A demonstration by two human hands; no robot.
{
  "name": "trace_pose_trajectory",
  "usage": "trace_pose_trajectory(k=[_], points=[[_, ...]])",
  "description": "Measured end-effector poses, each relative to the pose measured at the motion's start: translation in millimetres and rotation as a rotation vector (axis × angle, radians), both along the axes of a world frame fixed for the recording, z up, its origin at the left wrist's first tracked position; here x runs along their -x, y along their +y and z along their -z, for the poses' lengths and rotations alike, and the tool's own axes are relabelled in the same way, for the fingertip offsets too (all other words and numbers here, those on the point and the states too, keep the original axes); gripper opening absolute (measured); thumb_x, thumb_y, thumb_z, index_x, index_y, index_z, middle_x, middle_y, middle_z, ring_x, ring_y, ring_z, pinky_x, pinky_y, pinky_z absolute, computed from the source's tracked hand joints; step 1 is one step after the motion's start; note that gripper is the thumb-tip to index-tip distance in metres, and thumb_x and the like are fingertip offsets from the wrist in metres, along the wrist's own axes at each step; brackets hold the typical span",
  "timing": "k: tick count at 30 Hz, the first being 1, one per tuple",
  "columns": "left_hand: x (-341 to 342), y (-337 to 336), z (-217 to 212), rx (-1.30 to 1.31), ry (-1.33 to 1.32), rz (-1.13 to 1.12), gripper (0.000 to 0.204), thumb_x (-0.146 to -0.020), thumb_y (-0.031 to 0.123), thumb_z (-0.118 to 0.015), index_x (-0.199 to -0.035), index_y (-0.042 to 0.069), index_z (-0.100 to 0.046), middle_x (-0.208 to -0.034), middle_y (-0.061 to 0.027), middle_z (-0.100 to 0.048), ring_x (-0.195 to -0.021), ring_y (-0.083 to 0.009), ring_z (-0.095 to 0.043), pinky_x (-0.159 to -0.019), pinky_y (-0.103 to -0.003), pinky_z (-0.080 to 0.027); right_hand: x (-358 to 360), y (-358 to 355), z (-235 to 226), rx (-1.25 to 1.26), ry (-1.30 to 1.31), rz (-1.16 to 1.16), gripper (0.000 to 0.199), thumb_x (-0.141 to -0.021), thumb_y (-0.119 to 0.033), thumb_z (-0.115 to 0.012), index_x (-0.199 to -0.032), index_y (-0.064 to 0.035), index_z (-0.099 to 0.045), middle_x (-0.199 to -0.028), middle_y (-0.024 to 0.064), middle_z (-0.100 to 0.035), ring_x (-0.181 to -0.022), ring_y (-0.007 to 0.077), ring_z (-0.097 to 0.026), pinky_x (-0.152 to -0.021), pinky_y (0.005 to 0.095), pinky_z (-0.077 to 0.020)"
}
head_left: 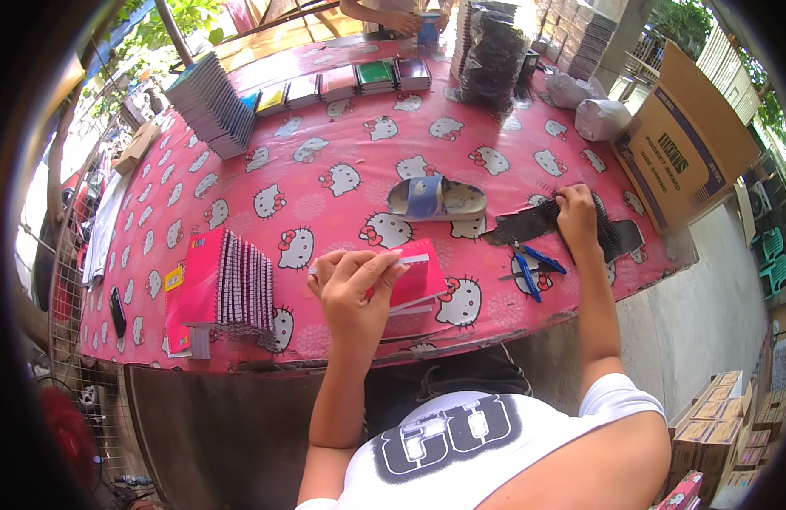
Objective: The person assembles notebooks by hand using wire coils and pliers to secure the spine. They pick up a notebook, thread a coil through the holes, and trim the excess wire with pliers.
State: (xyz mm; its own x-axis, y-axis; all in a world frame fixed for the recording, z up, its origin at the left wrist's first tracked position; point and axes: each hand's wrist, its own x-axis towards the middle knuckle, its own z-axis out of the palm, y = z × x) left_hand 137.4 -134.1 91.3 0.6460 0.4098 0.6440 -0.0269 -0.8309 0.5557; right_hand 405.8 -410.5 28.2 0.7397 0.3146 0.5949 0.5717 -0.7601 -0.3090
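Observation:
My left hand (352,285) grips a pink notebook (414,276) by its upper left edge, holding it just above the pink cartoon-cat tablecloth (325,153). My right hand (577,218) reaches out to the right and closes on a black spiral binding coil (607,228) in a pile of several black coils on a dark sheet. Blue-handled pliers (533,268) lie between the notebook and the coils. A stack of pink spiral-bound notebooks (227,285) stands to the left of my left hand.
A blue and beige sandal (435,198) lies mid-table. Grey notebook stacks (210,106) and coloured notebooks (376,75) sit at the far side, with a black coil bundle (492,55). A large cardboard box (686,140) stands at the right. Another person's hands (401,19) work at the far end.

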Motion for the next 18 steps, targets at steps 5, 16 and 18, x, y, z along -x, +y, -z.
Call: trace_pose_trajectory(k=[5, 16, 18], points=[[4.3, -3.3, 1.8, -0.072, 0.002, -0.071, 0.017, -0.072, 0.019, -0.080, -0.088, 0.015, -0.077, -0.098, 0.0014, -0.069, -0.111, -0.0238, -0.053, -0.096, -0.038, -0.034, 126.3, 87.2, -68.9, -0.267, 0.422, -0.712, 0.018, -0.079, -0.003, -0.072, -0.097, -0.0032, -0.070, -0.090, 0.0098, -0.063, -0.075, 0.0223, -0.063, -0.067, 0.0316, -0.0521], [7.0, -3.4, -2.4, -0.019, -0.016, 0.005, 0.017, -0.072, 0.018, -0.080, -0.087, 0.011, -0.076, -0.086, 0.0005, -0.068, -0.092, -0.0193, -0.054, -0.086, -0.033, -0.037, 143.1, 114.1, -82.5, -0.350, 0.423, -0.939, 0.016, -0.077, 0.002, -0.071, -0.093, -0.0020, -0.070, -0.088, 0.0079, -0.062, -0.076, 0.0185, -0.064, -0.067, 0.0274, -0.0516], [6.5, -3.8, -1.4, -0.042, -0.024, -0.001, 0.019, -0.072, 0.017, -0.080, -0.089, 0.010, -0.076, -0.084, 0.0000, -0.068, -0.087, -0.0180, -0.053, -0.083, -0.032, -0.037, 132.7, 113.8, -78.1, -0.236, 0.454, -0.961, 0.021, -0.078, 0.002, -0.070, -0.099, -0.0029, -0.069, -0.089, 0.0081, -0.063, -0.077, 0.0178, -0.064, -0.067, 0.0276, -0.0517]])
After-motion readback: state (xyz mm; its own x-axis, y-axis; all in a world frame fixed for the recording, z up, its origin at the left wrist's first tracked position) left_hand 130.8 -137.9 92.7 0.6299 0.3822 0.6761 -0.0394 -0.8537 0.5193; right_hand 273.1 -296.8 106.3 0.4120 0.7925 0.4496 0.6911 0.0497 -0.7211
